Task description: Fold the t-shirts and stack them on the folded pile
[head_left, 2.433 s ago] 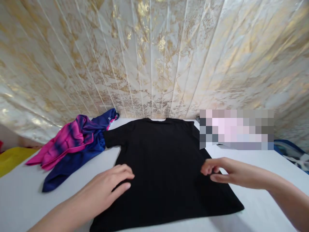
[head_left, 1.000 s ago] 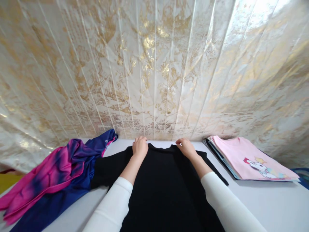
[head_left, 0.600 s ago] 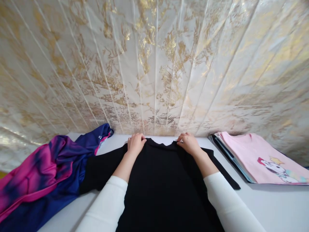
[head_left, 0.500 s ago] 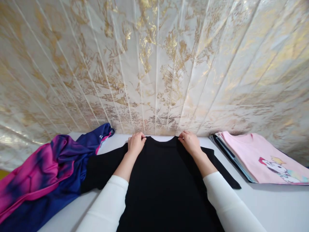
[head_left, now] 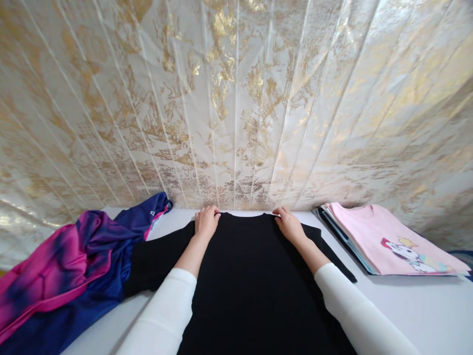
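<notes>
Okay, I saw a black T-shirt [head_left: 247, 286] spread on the white table [head_left: 417, 315], one sleeve touching a pink-and-blue garment [head_left: 66, 266]; folded stack [head_left: 373, 236] near the other; left hand [head_left: 206, 223] and right hand [head_left: 290, 225] pinched its shoulders beside the neckline; gold-patterned sheeting [head_left: 236, 108] behind.

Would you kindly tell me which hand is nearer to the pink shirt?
Right: the right hand is left of the pink shirt; the left hand is farther, past the black shirt's neckline.
</notes>
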### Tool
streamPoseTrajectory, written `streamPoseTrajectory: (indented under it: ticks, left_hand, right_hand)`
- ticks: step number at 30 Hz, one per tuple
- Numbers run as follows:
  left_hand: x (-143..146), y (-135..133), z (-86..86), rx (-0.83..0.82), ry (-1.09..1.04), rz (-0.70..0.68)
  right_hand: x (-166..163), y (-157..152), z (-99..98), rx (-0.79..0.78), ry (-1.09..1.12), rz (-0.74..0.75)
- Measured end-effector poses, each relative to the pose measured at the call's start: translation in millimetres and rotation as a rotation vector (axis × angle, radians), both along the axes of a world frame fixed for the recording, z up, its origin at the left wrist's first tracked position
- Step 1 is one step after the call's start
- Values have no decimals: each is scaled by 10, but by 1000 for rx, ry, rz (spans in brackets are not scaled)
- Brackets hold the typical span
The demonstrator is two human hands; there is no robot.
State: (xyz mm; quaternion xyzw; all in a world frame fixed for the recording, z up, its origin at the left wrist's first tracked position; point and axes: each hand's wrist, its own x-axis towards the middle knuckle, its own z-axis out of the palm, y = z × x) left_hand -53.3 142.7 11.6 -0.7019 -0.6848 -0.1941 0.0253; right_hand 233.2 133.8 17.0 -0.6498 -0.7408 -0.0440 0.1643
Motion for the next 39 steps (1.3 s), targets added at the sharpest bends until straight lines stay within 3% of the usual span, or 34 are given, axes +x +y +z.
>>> streamPoseTrajectory:
  ticks: [3, 7, 12, 17, 19, 22, 26, 28, 31, 34, 39]
  left_hand:
    - [9, -6, -3, 4, 3, 0]
    - [41, -7, -19, 8, 8, 10]
    - [74, 13, -3, 6, 15, -3]
    - [211, -79, 232, 22, 10, -44]
    - [378, -271, 367, 34, 17, -114]
    - [724, -799, 447, 0, 49, -348]
    - [1063, -1611, 206, -85, 60, -645]
    - [1103, -1860, 49, -147, 21, -683]
    - [1061, -1979, -49, -191, -27, -683]
    - [934, -1924, 26, -189, -49, -704]
    - [280, -1697, 177, -156, -2, -494]
  right_hand:
    - [173, -356, 23, 2, 22, 74]
    - [528, -757, -173, -10, 4, 100]
    - [856, -765, -417, -115, -150, -141]
    - [812, -699, -379, -147, -191, -200]
    - [736, -719, -309, -152, -201, -201]
    - [530, -793, -198, -100, -183, -89]
    - [165, -884, -181, -39, -152, 163]
    - [60, -860, -236, -54, -154, 199]
    - [40, -741, -305, -59, -147, 60]
    - [47, -705, -287, -56, -125, -29]
    - [-37, -1144, -254, -33, -59, 220]
